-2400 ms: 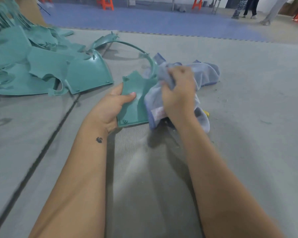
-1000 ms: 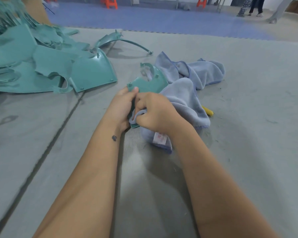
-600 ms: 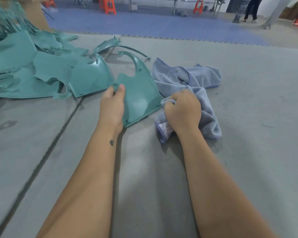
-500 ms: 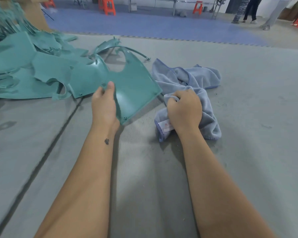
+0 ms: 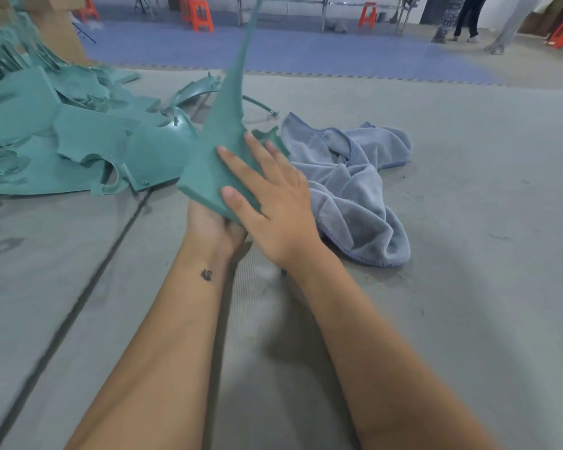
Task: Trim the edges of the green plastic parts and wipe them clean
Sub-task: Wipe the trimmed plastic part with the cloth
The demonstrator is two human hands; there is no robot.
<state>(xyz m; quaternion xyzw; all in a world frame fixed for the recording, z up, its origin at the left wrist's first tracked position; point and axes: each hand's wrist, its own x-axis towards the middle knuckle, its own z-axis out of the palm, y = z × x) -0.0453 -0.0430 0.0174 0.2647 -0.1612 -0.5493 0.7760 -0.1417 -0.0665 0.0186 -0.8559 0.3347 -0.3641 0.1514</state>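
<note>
At centre frame, right hand (image 5: 275, 203) laid flat on the lifted green part (image 5: 223, 138), fingers straight and spread across its broad lower face, thumb pressed near the bottom edge; nothing gripped, only pressing. Just below and left of it, left hand (image 5: 213, 224) under the part's lower corner, mostly hidden by the plastic and the other hand, apparently holding the part from beneath, though how far the fingers curl cannot be told. Part stood on end, long axis running from the hands up toward the top centre of the frame, narrowing to a thin blurred tip. Both hands touching it, the right hand covering more of its surface. Immediately right of the hands, one blue-grey cloth (image 5: 355, 190) crumpled on the grey mat (image 5: 468, 287), untouched, nearer the right hand than the left. At upper left, a pile of green parts (image 5: 62, 134), overlapping too much for an exact count. By count: one part held, one cloth, two hands. Likely next: either set this part on the pile or reach right for the cloth.
</note>
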